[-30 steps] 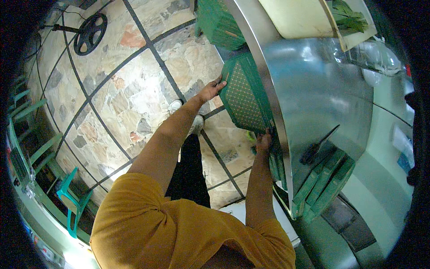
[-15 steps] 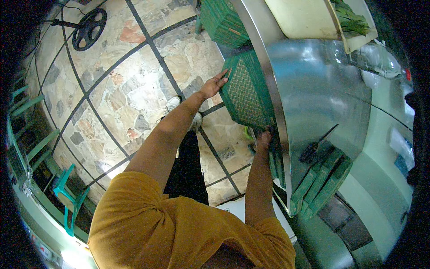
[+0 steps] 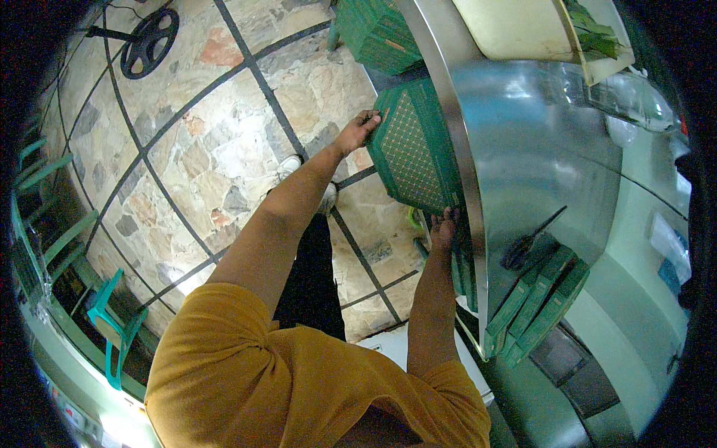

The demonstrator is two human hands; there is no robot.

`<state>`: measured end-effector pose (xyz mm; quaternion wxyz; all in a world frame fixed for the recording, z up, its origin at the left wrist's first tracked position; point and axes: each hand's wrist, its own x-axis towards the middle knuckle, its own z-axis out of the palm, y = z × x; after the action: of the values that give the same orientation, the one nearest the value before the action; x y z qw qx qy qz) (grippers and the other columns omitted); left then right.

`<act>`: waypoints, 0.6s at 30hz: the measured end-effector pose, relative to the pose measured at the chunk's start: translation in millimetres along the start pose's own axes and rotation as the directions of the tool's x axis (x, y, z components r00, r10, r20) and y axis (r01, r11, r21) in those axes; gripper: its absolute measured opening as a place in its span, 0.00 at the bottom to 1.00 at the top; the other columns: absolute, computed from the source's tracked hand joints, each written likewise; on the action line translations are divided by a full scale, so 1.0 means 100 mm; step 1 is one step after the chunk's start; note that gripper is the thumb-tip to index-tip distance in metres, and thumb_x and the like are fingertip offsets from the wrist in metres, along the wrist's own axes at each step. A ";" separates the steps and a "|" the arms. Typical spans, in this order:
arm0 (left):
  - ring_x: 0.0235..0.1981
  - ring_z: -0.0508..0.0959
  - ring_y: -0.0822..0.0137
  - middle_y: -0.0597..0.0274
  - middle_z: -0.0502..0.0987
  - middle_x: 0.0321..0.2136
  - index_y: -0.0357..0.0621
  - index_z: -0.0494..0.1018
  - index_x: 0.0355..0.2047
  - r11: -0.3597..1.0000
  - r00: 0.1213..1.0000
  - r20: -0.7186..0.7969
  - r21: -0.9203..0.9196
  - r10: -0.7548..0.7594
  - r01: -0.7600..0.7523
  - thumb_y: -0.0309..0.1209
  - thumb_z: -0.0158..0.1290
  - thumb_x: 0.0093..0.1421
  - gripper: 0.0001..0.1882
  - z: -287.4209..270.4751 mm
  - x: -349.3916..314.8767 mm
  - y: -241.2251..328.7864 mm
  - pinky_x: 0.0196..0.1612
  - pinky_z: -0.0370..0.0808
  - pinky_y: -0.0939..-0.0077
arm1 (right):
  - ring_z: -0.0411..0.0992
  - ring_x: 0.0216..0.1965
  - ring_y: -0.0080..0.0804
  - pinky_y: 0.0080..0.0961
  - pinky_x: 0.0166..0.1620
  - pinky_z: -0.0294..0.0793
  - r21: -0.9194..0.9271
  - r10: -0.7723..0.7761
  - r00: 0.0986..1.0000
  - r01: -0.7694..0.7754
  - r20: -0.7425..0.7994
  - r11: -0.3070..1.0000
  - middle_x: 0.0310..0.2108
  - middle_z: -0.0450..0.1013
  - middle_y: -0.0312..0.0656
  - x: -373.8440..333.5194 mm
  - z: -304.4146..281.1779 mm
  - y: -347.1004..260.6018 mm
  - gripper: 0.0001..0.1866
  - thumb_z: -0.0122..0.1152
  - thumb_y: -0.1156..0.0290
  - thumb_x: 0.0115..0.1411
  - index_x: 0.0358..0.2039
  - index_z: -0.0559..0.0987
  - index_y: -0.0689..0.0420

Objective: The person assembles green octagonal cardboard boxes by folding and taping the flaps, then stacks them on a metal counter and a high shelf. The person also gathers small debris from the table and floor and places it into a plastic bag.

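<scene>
A green woven-looking mat (image 3: 415, 146) with angled corners, a wide border and a checked middle is held beside the edge of a steel counter. My left hand (image 3: 357, 133) pinches its left corner between thumb and fingers. At its lower right corner, close under the counter's edge, is my right hand (image 3: 443, 228), with fingertips bent over the border; the thumb is hidden. Beyond the held mat, a stack of similar green mats (image 3: 377, 36) sits beside the counter.
The steel counter (image 3: 538, 142) carries a cream tray (image 3: 515, 30) with green leaves (image 3: 594, 33), a dark long-handled utensil (image 3: 526, 246) and several green folded pieces (image 3: 541, 299). A black spoked wheel (image 3: 149, 43) stands on the stone-tiled floor. Teal chairs (image 3: 116, 328) are at left.
My right hand's fingertips now show over the mat's lower corner, where they were mostly hidden before. The mat and my left hand have shifted only slightly.
</scene>
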<state>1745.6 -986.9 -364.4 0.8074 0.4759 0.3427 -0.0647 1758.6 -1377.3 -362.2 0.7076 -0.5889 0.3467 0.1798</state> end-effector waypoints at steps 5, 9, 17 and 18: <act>0.37 0.75 0.65 0.63 0.73 0.46 0.53 0.65 0.57 0.962 0.991 0.066 0.242 0.115 -0.127 0.52 0.51 0.60 0.29 -0.06 0.06 -0.09 0.39 0.72 0.72 | 0.66 0.44 0.37 0.42 0.46 0.69 0.026 -0.005 0.999 0.004 0.039 1.000 0.47 0.68 0.35 -0.15 0.17 -0.09 0.30 0.64 0.67 0.56 0.57 0.62 0.41; 0.54 0.71 0.51 0.46 0.63 0.59 0.38 0.63 0.58 0.919 0.988 0.109 0.367 0.110 -0.143 0.46 0.50 0.61 0.31 -0.09 0.03 -0.08 0.56 0.67 0.67 | 0.67 0.47 0.41 0.39 0.45 0.73 -0.102 -0.060 0.995 0.052 -0.077 0.993 0.49 0.67 0.40 -0.15 0.19 -0.08 0.24 0.63 0.63 0.57 0.52 0.66 0.48; 0.49 0.75 0.54 0.45 0.66 0.56 0.36 0.64 0.56 0.886 0.970 0.039 0.399 0.241 -0.236 0.46 0.53 0.60 0.31 -0.04 0.00 -0.11 0.52 0.71 0.68 | 0.67 0.48 0.42 0.40 0.46 0.73 -0.046 -0.040 0.996 0.044 0.083 0.998 0.50 0.67 0.40 -0.15 0.13 -0.11 0.21 0.60 0.62 0.60 0.52 0.67 0.48; 0.47 0.76 0.54 0.45 0.68 0.54 0.36 0.65 0.55 0.902 0.976 0.026 0.377 0.218 -0.212 0.45 0.53 0.60 0.30 -0.04 0.02 -0.12 0.51 0.72 0.68 | 0.67 0.48 0.42 0.40 0.46 0.72 -0.035 -0.030 0.997 0.033 0.067 0.999 0.50 0.67 0.40 -0.14 0.13 -0.12 0.21 0.59 0.62 0.60 0.52 0.67 0.48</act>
<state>1739.8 -989.7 -375.2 0.6998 0.6579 0.2761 -0.0361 1760.3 -1365.7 -343.3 0.7108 -0.6005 0.3104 0.1943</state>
